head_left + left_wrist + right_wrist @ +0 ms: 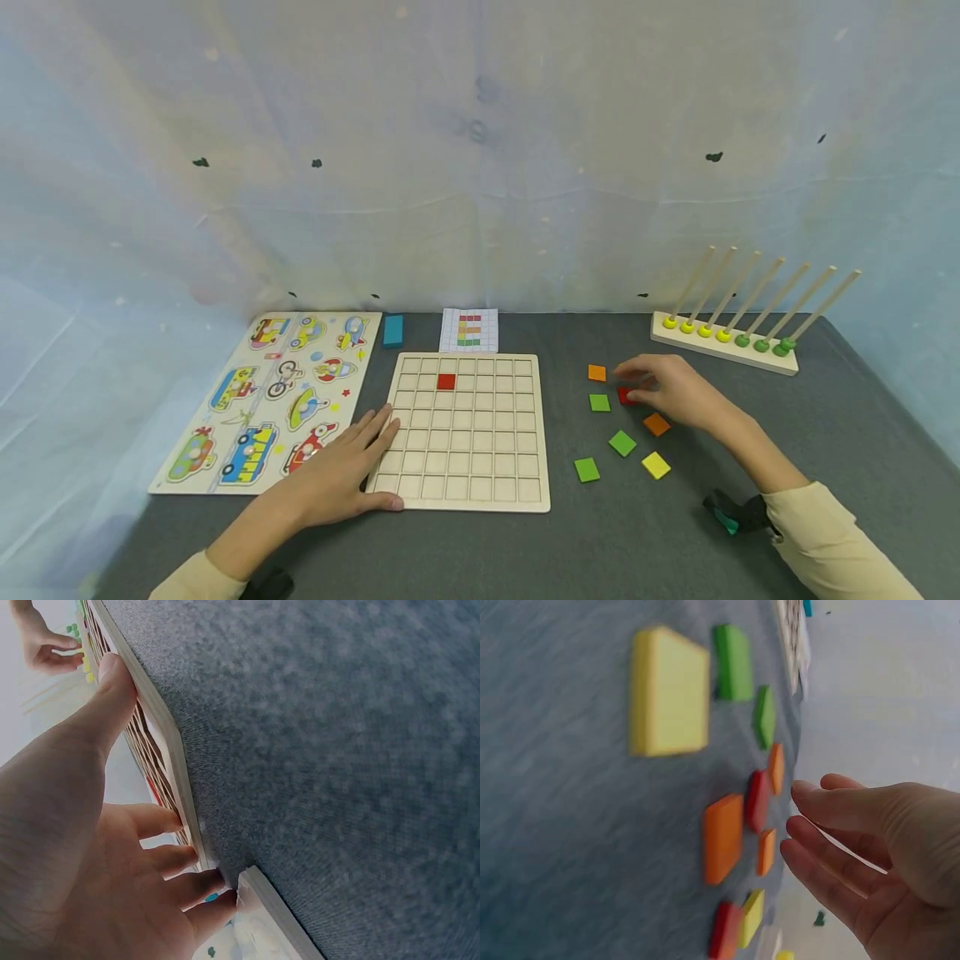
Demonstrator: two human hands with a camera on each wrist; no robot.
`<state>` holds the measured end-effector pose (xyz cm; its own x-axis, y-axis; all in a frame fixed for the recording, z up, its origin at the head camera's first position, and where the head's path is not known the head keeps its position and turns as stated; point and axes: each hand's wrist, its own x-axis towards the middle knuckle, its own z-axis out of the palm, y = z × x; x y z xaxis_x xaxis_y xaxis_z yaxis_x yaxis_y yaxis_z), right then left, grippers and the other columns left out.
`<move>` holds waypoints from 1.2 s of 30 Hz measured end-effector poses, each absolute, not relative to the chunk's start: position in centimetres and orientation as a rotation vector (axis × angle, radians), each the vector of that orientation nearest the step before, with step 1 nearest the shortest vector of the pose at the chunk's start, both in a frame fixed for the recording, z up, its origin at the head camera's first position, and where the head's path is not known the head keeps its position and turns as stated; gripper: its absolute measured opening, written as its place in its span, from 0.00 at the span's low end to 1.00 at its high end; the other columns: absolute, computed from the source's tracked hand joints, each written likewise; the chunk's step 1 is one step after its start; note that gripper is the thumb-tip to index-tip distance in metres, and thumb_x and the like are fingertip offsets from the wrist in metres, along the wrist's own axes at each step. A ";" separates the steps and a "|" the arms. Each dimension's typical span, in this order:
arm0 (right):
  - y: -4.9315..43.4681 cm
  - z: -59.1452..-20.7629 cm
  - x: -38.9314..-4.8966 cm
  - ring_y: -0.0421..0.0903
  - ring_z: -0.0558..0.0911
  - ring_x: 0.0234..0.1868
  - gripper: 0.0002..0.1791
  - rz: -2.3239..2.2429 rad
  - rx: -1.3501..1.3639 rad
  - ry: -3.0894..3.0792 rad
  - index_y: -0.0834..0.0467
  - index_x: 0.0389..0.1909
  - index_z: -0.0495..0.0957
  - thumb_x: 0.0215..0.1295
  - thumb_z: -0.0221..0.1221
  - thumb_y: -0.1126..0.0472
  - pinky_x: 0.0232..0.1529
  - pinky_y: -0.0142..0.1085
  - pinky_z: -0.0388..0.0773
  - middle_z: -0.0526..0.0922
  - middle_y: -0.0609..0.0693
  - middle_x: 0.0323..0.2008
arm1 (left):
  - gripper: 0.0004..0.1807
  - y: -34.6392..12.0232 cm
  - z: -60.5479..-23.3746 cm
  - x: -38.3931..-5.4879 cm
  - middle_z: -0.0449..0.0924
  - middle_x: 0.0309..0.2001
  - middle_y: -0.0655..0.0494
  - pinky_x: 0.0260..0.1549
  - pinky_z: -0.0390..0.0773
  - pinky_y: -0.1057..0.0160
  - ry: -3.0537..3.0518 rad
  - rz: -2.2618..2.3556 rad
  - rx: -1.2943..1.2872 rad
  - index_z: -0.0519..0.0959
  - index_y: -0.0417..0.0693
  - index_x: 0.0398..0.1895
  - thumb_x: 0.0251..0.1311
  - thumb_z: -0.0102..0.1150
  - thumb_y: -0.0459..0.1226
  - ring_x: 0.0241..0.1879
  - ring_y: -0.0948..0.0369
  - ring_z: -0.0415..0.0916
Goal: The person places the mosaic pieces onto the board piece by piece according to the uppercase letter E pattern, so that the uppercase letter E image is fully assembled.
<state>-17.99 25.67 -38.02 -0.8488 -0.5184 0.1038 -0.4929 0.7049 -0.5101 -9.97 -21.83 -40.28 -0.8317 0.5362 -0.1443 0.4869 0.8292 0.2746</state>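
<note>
My left hand [341,471] rests along the left edge of a wooden grid board [480,505], fingers spread and thumb at its near corner. One red square tile [446,382] sits in the grid's second row. Over the loose tiles on the right hovers my right hand [671,387], fingers loosely bent with nothing between them. Just beneath its thumb in the head view lies a red tile [625,396], partly covered. Nearby are orange tiles [657,424], green tiles [622,443] and a yellow tile [656,465]. The right wrist view also shows a second yellow tile [752,919] beyond these.
Behind the grid lies a paper card [468,343] printed with a coloured pattern, beside a blue block [393,331]. A vehicle picture puzzle [240,417] borders the grid's left side. At the back right stands a peg rack [750,352] with yellow and green beads.
</note>
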 end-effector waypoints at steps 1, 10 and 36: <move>25.9 -38.1 -17.9 0.57 0.83 0.46 0.18 -0.828 -0.849 2.860 0.66 0.50 0.81 0.57 0.65 0.74 0.44 0.47 0.82 0.84 0.59 0.47 | 0.58 -21.8 -40.3 -10.0 0.44 0.77 0.41 0.67 0.57 0.40 2.795 0.335 0.790 0.54 0.41 0.76 0.54 0.51 0.71 0.74 0.39 0.45; 26.6 -39.3 -17.8 0.49 0.85 0.38 0.16 -0.799 -0.830 2.855 0.64 0.48 0.82 0.58 0.66 0.72 0.36 0.36 0.83 0.85 0.56 0.43 | 0.58 -21.8 -40.3 -10.0 0.43 0.78 0.42 0.67 0.57 0.40 2.790 0.335 0.777 0.54 0.42 0.77 0.53 0.52 0.72 0.75 0.40 0.44; 24.5 -37.2 -18.6 0.50 0.84 0.39 0.18 -0.797 -0.931 2.844 0.67 0.50 0.81 0.56 0.65 0.77 0.40 0.41 0.84 0.85 0.55 0.40 | 0.58 -21.6 -40.1 -10.0 0.44 0.77 0.42 0.68 0.56 0.40 2.786 0.327 0.762 0.54 0.42 0.77 0.53 0.51 0.72 0.75 0.41 0.45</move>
<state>-18.64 24.55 -37.24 -0.8183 -0.5634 0.1137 -0.5404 0.6868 -0.4861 -9.95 -21.62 -40.09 -0.8370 0.5217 -0.1652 0.4692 0.8395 0.2738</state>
